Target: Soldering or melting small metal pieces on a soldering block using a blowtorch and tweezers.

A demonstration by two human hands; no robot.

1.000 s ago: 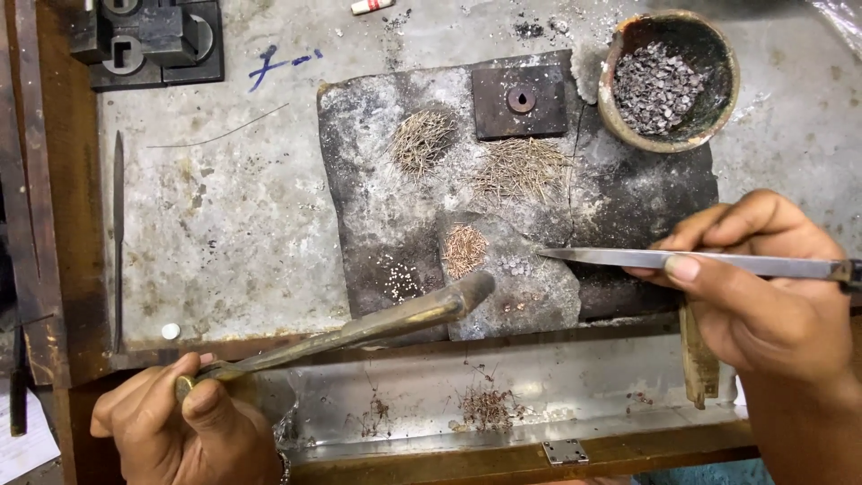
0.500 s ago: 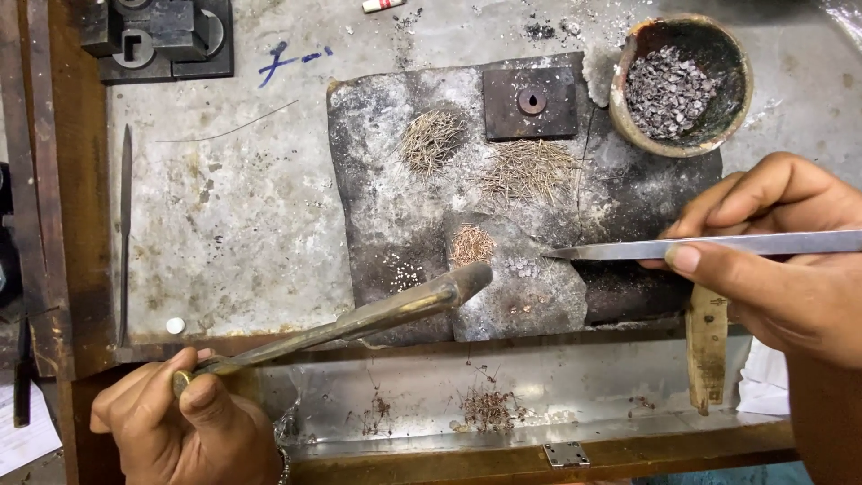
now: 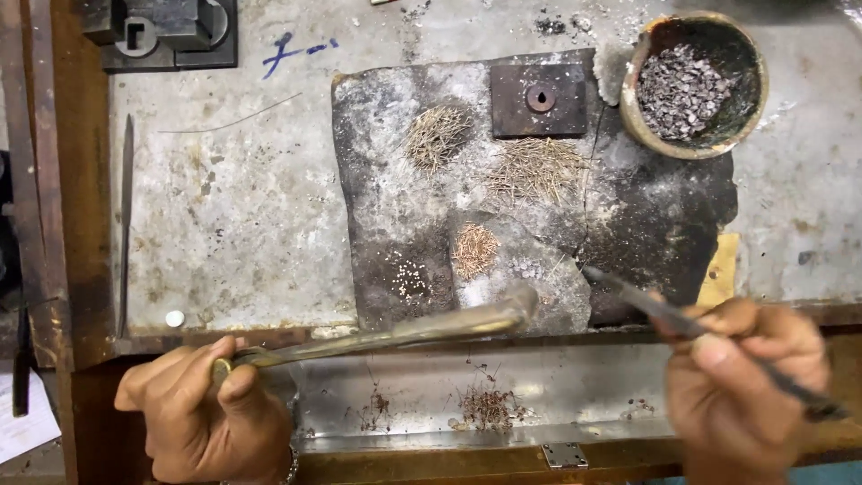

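Item, left hand (image 3: 202, 418), lower left of frame: your fingers (image 3: 235, 388) closed around the end of a brass blowpipe (image 3: 404, 330), its bent tip resting over the charred soldering block (image 3: 431, 171) at centre, probably to aim at the work.

Item, right hand (image 3: 745, 382), lower right: fingers pinching blurred tweezers (image 3: 646, 301), tips at the block's lower right edge.

Item, block: tufts of fine wire (image 3: 534, 166).

Item, upper right: bowl of dark chips (image 3: 691, 85).
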